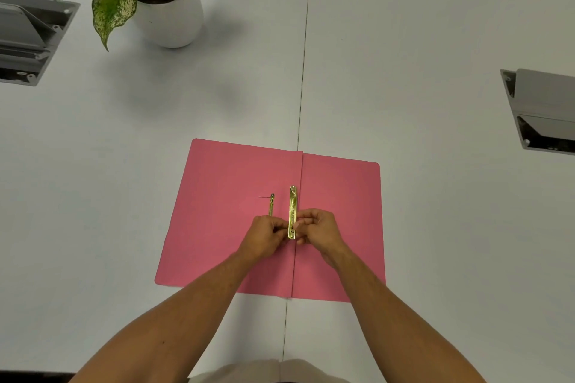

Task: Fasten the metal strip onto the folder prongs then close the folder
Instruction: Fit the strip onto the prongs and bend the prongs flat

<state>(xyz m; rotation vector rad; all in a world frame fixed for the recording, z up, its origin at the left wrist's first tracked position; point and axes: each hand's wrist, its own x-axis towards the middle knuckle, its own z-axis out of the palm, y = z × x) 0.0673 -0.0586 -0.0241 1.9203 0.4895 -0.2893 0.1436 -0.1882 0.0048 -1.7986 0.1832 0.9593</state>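
Note:
A pink folder lies open and flat on the white table. A gold metal strip stands lengthwise just left of the folder's spine fold, its near end between my two hands. My left hand pinches at the strip's lower end from the left. My right hand pinches the same end from the right. A thin gold prong lies on the left leaf beside the strip, its near part hidden under my left hand. The other prong is not visible.
A potted plant in a white pot stands at the far left. Grey cable boxes sit in the table at the left edge and right edge. A seam runs down the tabletop.

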